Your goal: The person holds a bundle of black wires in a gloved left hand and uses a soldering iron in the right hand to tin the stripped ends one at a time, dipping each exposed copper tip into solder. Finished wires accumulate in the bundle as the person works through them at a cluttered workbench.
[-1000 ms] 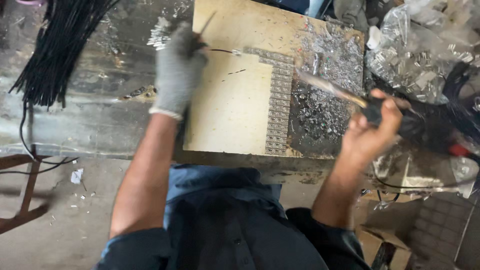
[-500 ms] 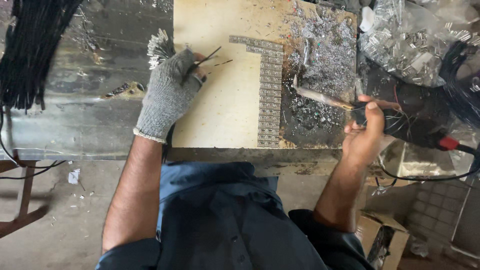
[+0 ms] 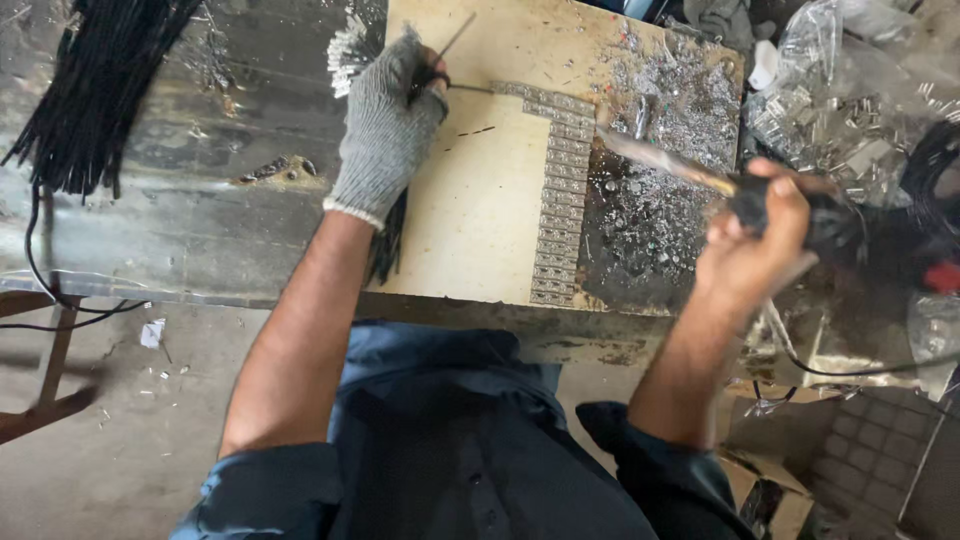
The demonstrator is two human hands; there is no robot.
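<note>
The gloved left hand (image 3: 385, 135) is closed on a bundle of thin black wires (image 3: 388, 235), pinching one wire end against the pale board (image 3: 480, 200) beside an L-shaped strip of metal terminals (image 3: 560, 215). The bare right hand (image 3: 750, 235) grips what looks like a soldering iron (image 3: 680, 168), blurred, its tip over the grey solder scraps (image 3: 665, 150). A larger bundle of black cables (image 3: 95, 90) lies well apart to the left, and clear plastic bags (image 3: 850, 90) crowd the right.

Two hands at work: one gloved left hand (image 3: 385, 130), one bare right hand (image 3: 748, 240). One soldering iron (image 3: 700, 178) in the right grip. One wire bundle (image 3: 385, 235) in the left grip, strands perhaps dozens, too blurred to count. One board (image 3: 490, 190) beneath both.
</note>
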